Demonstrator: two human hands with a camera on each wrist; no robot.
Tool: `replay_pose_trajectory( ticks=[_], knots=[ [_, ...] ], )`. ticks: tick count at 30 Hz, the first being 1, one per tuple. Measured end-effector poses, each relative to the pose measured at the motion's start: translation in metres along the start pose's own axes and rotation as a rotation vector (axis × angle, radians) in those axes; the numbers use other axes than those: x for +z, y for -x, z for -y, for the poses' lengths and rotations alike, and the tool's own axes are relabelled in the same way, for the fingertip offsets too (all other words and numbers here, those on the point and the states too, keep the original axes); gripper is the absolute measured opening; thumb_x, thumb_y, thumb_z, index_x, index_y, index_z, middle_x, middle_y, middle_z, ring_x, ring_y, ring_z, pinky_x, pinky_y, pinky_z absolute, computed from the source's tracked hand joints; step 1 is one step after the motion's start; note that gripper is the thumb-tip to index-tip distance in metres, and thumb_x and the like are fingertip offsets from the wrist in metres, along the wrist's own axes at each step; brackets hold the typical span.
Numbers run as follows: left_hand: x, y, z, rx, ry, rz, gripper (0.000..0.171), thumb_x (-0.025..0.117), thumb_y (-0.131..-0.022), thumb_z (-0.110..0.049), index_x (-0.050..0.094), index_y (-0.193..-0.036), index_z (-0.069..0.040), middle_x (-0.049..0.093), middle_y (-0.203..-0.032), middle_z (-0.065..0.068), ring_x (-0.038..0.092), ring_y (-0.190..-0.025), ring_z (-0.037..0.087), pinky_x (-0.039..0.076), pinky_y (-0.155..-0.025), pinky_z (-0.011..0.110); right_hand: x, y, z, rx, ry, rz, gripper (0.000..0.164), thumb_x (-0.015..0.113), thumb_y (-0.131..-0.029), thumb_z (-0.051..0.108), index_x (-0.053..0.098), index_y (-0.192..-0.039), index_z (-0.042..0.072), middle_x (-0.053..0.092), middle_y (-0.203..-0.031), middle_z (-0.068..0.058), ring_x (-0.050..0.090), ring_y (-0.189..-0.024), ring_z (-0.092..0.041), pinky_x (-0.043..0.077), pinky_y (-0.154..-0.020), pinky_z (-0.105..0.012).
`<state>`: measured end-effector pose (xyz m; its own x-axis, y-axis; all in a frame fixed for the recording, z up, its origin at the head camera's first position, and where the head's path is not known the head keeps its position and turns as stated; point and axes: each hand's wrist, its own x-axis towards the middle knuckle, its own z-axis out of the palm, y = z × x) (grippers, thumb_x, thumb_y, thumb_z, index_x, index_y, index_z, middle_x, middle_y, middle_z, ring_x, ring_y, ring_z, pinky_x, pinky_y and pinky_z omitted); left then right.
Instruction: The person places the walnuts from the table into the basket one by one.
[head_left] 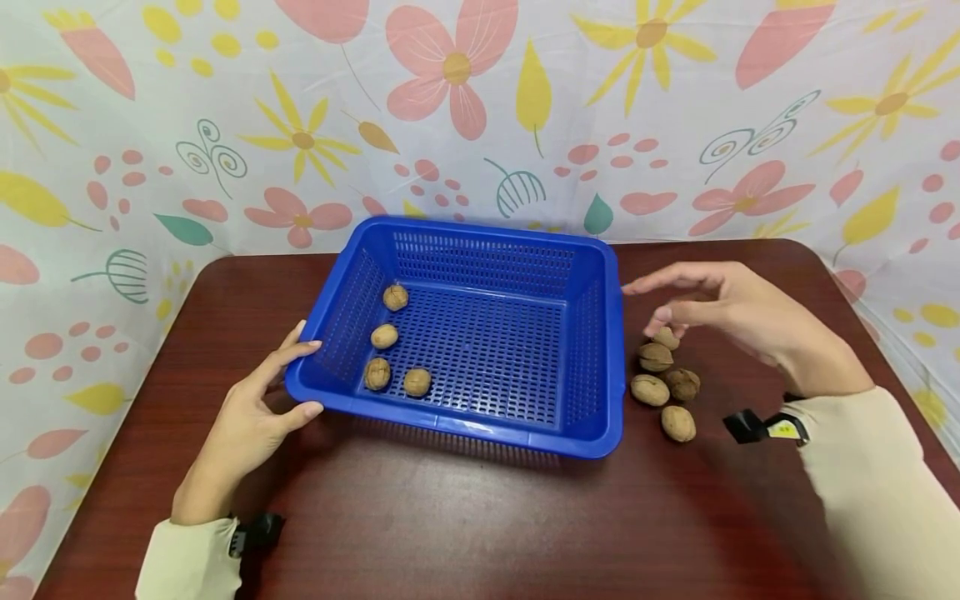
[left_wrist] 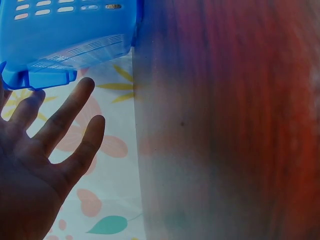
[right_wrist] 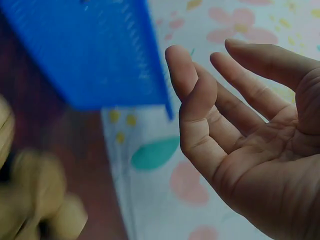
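A blue plastic basket [head_left: 457,429] with slotted walls stands on the table, several walnuts [head_left: 417,382] lying in its left part. My left hand [head_left: 243,417] is at the basket's left front corner, fingers spread and fairly straight, with fingertips at the rim. In the left wrist view the left hand [left_wrist: 55,135] shows its thumb apart from the basket. Right of the basket, my right hand [head_left: 738,317] hovers over a small group of loose walnuts [head_left: 678,423]. The right wrist view shows the right hand [right_wrist: 250,130] with loosely bent fingers and nothing held.
The dark reddish-brown table [head_left: 480,525] has rounded far corners. A white cloth [head_left: 465,183] printed with flowers and leaves hangs behind it and along its sides. Black straps [head_left: 258,533] sit at both wrists.
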<state>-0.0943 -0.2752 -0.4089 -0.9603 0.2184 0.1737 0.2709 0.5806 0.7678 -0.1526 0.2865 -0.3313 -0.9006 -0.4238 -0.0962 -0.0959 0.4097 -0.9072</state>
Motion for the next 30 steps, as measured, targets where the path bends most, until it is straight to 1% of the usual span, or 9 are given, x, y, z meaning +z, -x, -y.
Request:
replay_pose_trajectory(
  ticks=[2,7,9,12,15,17,21,24,30],
  knots=[
    [0.0,0.0,0.0,0.0,-0.001,-0.001,0.068,0.081,-0.09,-0.004,0.055,-0.151,-0.018,0.032,-0.173,0.001,0.054,-0.117,-0.012,0.047,-0.091,0.005,-0.004,0.007,-0.014,0.017,0.013,-0.022,0.036,0.063,-0.102,0.003,0.066,-0.138,0.005,0.08,-0.096,-0.011,0.075,-0.086,-0.025,0.059,-0.074,-0.034],
    [0.0,0.001,0.001,-0.006,-0.016,-0.002,0.067,0.081,-0.091,-0.005,0.055,-0.152,-0.019,0.032,-0.172,0.0,0.053,-0.116,-0.012,0.046,-0.092,0.005,-0.01,0.017,-0.043,0.084,0.045,-0.074,0.037,0.067,-0.101,0.005,0.066,-0.138,0.006,0.078,-0.116,0.006,0.076,-0.088,-0.027,0.056,-0.073,-0.032],
    [0.0,0.001,0.001,-0.007,-0.021,-0.001,0.067,0.081,-0.091,-0.005,0.055,-0.152,-0.019,0.032,-0.172,0.0,0.053,-0.116,-0.012,0.046,-0.092,0.004,-0.013,0.019,-0.053,0.1,0.044,-0.077,0.039,0.068,-0.1,0.006,0.066,-0.139,0.007,0.076,-0.12,0.009,0.076,-0.088,-0.028,0.056,-0.072,-0.032],
    [0.0,0.0,0.001,-0.005,-0.027,0.001,0.067,0.08,-0.091,-0.006,0.055,-0.152,-0.019,0.032,-0.173,0.0,0.053,-0.116,-0.012,0.046,-0.092,0.004,-0.018,0.021,-0.069,0.099,0.042,-0.054,0.04,0.067,-0.1,0.003,0.064,-0.14,0.006,0.079,-0.114,0.002,0.077,-0.087,-0.028,0.057,-0.071,-0.032],
    [0.0,0.0,0.001,-0.003,-0.023,0.002,0.067,0.08,-0.091,-0.006,0.055,-0.152,-0.019,0.032,-0.173,0.0,0.053,-0.116,-0.012,0.046,-0.092,0.004,-0.022,0.022,-0.084,0.072,0.044,-0.037,0.039,0.064,-0.101,0.001,0.063,-0.14,0.003,0.08,-0.11,-0.004,0.076,-0.085,-0.024,0.058,-0.069,-0.034],
    [0.0,-0.001,0.001,-0.003,-0.021,0.0,0.067,0.08,-0.091,-0.005,0.055,-0.152,-0.019,0.032,-0.173,0.001,0.053,-0.117,-0.012,0.046,-0.092,0.004,-0.024,0.022,-0.092,0.039,0.042,-0.03,0.038,0.062,-0.101,-0.002,0.063,-0.139,0.001,0.079,-0.114,-0.003,0.075,-0.085,-0.021,0.058,-0.068,-0.033],
    [0.0,0.0,0.002,-0.003,-0.02,-0.003,0.067,0.08,-0.091,-0.004,0.055,-0.152,-0.017,0.032,-0.172,0.002,0.053,-0.116,-0.012,0.046,-0.092,0.005,-0.027,0.017,-0.107,-0.011,0.028,0.001,0.038,0.061,-0.099,-0.006,0.062,-0.138,-0.004,0.075,-0.125,0.005,0.074,-0.085,-0.017,0.057,-0.067,-0.031],
    [-0.001,0.0,0.002,-0.004,-0.024,-0.004,0.067,0.08,-0.091,-0.004,0.055,-0.152,-0.017,0.032,-0.172,0.003,0.053,-0.116,-0.012,0.046,-0.092,0.004,-0.027,0.012,-0.114,-0.012,0.024,0.034,0.039,0.06,-0.099,-0.008,0.063,-0.138,-0.003,0.074,-0.125,0.008,0.075,-0.085,-0.018,0.056,-0.068,-0.03],
    [0.0,0.0,0.0,-0.001,-0.011,-0.002,0.067,0.08,-0.09,-0.003,0.055,-0.151,-0.017,0.033,-0.172,0.004,0.054,-0.116,-0.011,0.046,-0.092,0.005,-0.027,0.004,-0.119,-0.001,0.006,0.084,0.038,0.06,-0.1,-0.006,0.062,-0.137,-0.005,0.076,-0.119,0.005,0.073,-0.085,-0.02,0.056,-0.065,-0.032]
  ],
)
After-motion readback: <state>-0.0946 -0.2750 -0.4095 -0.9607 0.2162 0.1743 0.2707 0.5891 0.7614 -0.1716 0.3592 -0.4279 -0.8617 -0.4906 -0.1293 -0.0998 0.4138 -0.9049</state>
